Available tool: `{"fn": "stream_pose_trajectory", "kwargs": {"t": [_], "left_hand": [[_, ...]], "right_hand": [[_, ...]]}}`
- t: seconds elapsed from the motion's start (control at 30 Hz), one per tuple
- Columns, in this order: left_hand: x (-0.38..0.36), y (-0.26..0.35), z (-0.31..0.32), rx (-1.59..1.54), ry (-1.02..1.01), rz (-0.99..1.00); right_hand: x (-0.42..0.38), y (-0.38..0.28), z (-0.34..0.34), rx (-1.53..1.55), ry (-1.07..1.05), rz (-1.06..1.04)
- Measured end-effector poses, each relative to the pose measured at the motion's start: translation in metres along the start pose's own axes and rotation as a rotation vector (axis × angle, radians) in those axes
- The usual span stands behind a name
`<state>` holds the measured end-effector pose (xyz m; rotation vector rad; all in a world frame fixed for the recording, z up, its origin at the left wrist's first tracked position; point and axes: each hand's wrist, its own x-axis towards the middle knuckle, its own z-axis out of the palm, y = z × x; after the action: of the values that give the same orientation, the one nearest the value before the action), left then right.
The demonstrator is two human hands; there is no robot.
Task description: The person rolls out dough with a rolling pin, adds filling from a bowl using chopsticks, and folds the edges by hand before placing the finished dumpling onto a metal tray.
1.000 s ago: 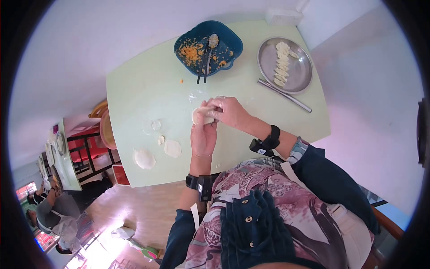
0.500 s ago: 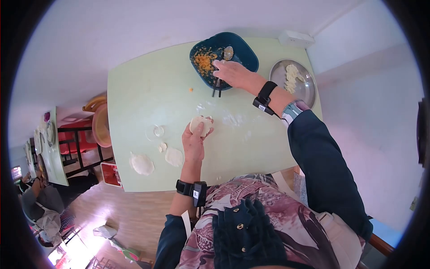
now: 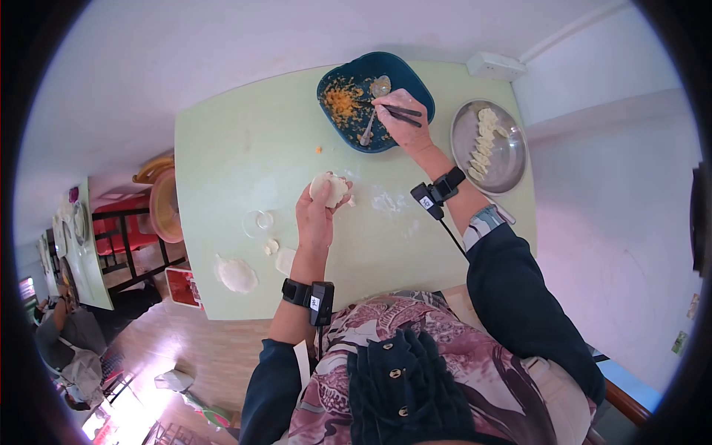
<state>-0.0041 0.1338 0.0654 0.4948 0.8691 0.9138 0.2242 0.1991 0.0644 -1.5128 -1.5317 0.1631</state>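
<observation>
My left hand point(image 3: 315, 219) is closed round a thin, round dough wrapper point(image 3: 326, 190), held up over the table. My right hand point(image 3: 406, 133) grips dark chopsticks point(image 3: 404, 113) above a dark teal basin point(image 3: 412, 74). Their tips point toward the orange, crumbly filling point(image 3: 343, 102) in the basin's left part. A metal spoon point(image 3: 380, 86) also rests in the basin. Two more wrappers lie near the table's front left: one whole wrapper point(image 3: 236, 274) and another wrapper point(image 3: 285, 260) partly covered by my left forearm.
A round metal plate point(image 3: 513, 159) with a row of dumplings point(image 3: 484, 141) stands on the right of the pale green table point(image 3: 237, 148). Near the wrappers are a clear round glass object point(image 3: 262, 220) and a dough scrap point(image 3: 271, 247). A white socket box point(image 3: 497, 65) sits by the wall.
The chopsticks, lying in the basin earlier, are now in my right hand, which has shifted right. My left hand has risen slightly on the table with the wrapper. More dumplings show on the plate.
</observation>
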Motion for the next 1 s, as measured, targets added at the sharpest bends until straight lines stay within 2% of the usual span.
{"fn": "stream_pose_trajectory", "kwargs": {"t": [0.13,0.2,0.23,0.33,0.37,0.43,0.53,0.73,0.83,1.0], "left_hand": [[0.001,0.002,-0.003,-0.015,-0.024,-0.019],[0.002,0.000,-0.006,-0.015,-0.004,-0.035],[0.002,0.000,-0.008,-0.015,-0.004,-0.036],[0.001,0.001,-0.009,-0.030,0.002,-0.057],[0.002,0.001,-0.011,-0.031,0.004,-0.061],[0.004,-0.001,-0.011,-0.033,0.008,-0.065],[0.006,-0.002,-0.011,-0.037,0.004,-0.063],[0.005,0.002,-0.007,-0.044,-0.003,-0.067],[0.006,0.004,-0.004,-0.050,0.005,-0.078],[0.009,0.004,-0.003,-0.046,0.011,-0.075]], "right_hand": [[0.006,-0.003,0.004,-0.011,0.028,0.003],[0.010,0.000,0.004,0.059,0.006,0.236],[0.011,0.001,0.001,0.059,0.006,0.237],[0.012,0.001,-0.011,0.339,0.032,0.533],[0.011,0.002,-0.011,0.337,0.032,0.533],[0.008,0.005,-0.013,0.508,0.034,0.716],[0.004,0.004,-0.004,0.560,0.068,0.675],[0.008,-0.008,-0.007,0.586,0.073,0.779],[0.002,-0.006,-0.008,0.635,0.122,0.742],[-0.001,-0.002,-0.008,0.694,0.089,0.758]]}}
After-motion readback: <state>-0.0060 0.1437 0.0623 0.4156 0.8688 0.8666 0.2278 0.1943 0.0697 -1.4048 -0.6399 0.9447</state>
